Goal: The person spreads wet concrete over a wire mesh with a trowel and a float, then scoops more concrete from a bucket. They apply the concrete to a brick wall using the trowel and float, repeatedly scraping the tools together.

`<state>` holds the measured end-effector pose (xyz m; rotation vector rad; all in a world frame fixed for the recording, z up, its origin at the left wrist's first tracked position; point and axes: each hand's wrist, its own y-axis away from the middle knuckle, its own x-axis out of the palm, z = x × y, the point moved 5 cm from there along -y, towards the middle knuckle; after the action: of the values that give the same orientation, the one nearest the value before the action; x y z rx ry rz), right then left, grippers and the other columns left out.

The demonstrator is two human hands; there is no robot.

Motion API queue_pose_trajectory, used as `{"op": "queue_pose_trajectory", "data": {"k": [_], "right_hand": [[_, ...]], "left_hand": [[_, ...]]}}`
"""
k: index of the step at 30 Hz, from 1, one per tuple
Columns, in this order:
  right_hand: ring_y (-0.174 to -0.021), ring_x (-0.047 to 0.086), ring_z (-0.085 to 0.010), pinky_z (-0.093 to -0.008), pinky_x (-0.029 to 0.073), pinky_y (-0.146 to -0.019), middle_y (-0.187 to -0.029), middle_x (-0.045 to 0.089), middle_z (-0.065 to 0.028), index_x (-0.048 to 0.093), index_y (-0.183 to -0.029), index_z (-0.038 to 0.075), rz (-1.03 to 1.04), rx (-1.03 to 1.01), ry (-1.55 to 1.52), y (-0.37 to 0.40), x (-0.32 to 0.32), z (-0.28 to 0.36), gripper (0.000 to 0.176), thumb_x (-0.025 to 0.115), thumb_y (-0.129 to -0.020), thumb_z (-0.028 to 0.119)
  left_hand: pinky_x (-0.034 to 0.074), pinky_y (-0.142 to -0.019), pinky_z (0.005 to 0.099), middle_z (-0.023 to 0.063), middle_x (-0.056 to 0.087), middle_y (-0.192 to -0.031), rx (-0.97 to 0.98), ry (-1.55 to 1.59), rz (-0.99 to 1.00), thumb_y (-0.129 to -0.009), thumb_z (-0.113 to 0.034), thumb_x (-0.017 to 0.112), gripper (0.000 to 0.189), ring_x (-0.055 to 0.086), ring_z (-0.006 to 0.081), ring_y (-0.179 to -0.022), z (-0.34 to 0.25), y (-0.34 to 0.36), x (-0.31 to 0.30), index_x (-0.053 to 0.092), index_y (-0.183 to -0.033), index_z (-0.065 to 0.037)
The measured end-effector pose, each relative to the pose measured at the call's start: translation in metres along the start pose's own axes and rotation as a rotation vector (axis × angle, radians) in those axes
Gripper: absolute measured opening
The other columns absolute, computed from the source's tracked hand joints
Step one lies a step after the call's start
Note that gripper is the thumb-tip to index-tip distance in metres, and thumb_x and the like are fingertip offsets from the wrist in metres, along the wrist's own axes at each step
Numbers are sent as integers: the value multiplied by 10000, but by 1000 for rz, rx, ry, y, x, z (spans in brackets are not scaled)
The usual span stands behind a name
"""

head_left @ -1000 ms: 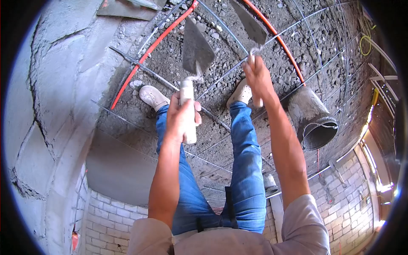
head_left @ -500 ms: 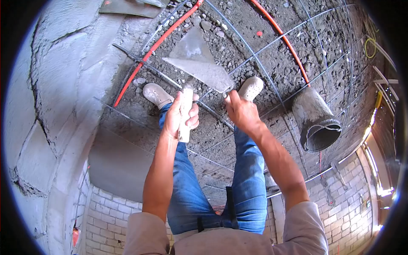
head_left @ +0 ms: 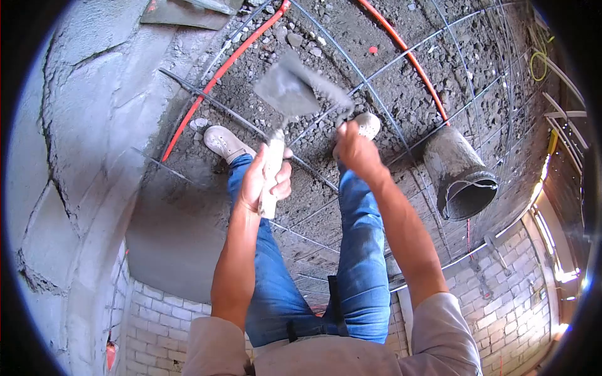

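Observation:
My left hand (head_left: 282,182) is wrapped round the whitish, mortar-crusted handle (head_left: 271,175) of a trowel, whose flat grey blade (head_left: 285,94) faces up away from me. My right hand (head_left: 359,150) grips a second trowel, the handle mostly hidden inside the fist. The second trowel's blade (head_left: 327,89) is tilted nearly edge-on and overlaps the top of the first one in this view. Both blades are a little blurred, held above the gravel between my two light clogs.
A grid of steel bars (head_left: 426,47) and orange conduits (head_left: 216,78) cross the rubble ground. To the right lies a mortar-coated pipe (head_left: 461,169) with its mouth toward me. Rough grey plaster (head_left: 88,144) fills the left, with a mortar-smeared board (head_left: 188,14) above and brick walls (head_left: 157,319) behind.
The right trowel has turned from showing its broad face to nearly edge-on, swinging up across the left one. The left blade is now more exposed, and its handle has tilted slightly.

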<state>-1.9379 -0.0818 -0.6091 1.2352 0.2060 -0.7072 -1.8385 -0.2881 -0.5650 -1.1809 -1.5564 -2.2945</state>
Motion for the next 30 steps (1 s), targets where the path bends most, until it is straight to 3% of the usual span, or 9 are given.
{"op": "queue_pose_trajectory", "data": {"k": [3, 6, 8, 13, 15, 20, 22, 25, 30], "right_hand": [[-871, 617, -479, -505, 507, -757, -884, 625, -299, 532, -1037, -8, -137, -201, -41, -29, -13, 0, 307, 530, -969, 292], [-901, 611, -482, -474, 483, -760, -906, 636, -274, 542, -997, 8, -94, -25, -280, 2, -34, 1, 353, 561, -956, 358], [-904, 612, -483, -473, 470, -757, -895, 629, -282, 515, -1002, 12, 77, 15, -420, 31, -47, 18, 377, 566, -959, 383], [-841, 624, -488, -499, 487, -695, -829, 620, -279, 484, -1031, 25, -2, -86, -307, 63, -61, 45, 273, 564, -978, 280], [-808, 638, -457, -504, 499, -665, -821, 629, -259, 492, -1044, 33, -41, -236, -216, 73, -51, 58, 250, 590, -957, 245], [-785, 653, -409, -482, 512, -639, -834, 646, -219, 513, -1042, 43, -69, -399, -209, 85, -26, 70, 221, 612, -941, 214], [-769, 652, -419, -494, 509, -634, -808, 646, -225, 507, -1054, 36, -85, -409, -236, 78, -25, 71, 238, 594, -952, 232], [-715, 633, -468, -533, 488, -615, -744, 633, -259, 483, -1023, 23, 60, -319, -105, 51, -11, 53, 254, 536, -982, 269], [-757, 631, -476, -549, 483, -646, -799, 645, -279, 480, -1024, 19, -18, -285, -283, 62, -25, 58, 256, 525, -989, 269]], "left_hand": [[330, -371, 275, 12, 464, -648, 6, -57, 25, -988, -599, 379, 595, 381, 95, -369, 9, 19, -1, 521, -1211, -66], [337, -377, 274, 16, 470, -655, 26, 10, 14, -996, -588, 367, 595, 392, 100, -374, 4, 17, -8, 519, -1233, -64], [357, -401, 273, 15, 476, -667, 57, -9, 36, -1006, -573, 358, 580, 410, 101, -392, -6, 6, -17, 519, -1250, -73], [368, -442, 290, 19, 492, -715, 92, -71, -58, -969, -632, 397, 591, 452, 127, -482, -17, -17, -25, 527, -1197, -102], [384, -473, 313, 26, 500, -733, 90, -52, -147, -950, -652, 420, 596, 463, 139, -514, -21, -27, -20, 528, -1167, -108], [397, -486, 312, 23, 508, -739, 90, 34, -253, -992, -551, 412, 509, 462, 138, -542, -19, -41, -17, 550, -1117, -77], [398, -489, 317, 25, 507, -739, 80, 75, -256, -991, -553, 413, 512, 469, 139, -559, -17, -44, -14, 548, -1119, -76], [402, -512, 313, 21, 498, -745, 55, 124, -240, -989, -551, 421, 509, 468, 135, -573, -14, -51, -7, 546, -1087, -67], [408, -537, 313, 15, 490, -768, 96, 105, -182, -983, -544, 440, 487, 475, 128, -588, -15, -56, -10, 521, -1054, -69]]}}
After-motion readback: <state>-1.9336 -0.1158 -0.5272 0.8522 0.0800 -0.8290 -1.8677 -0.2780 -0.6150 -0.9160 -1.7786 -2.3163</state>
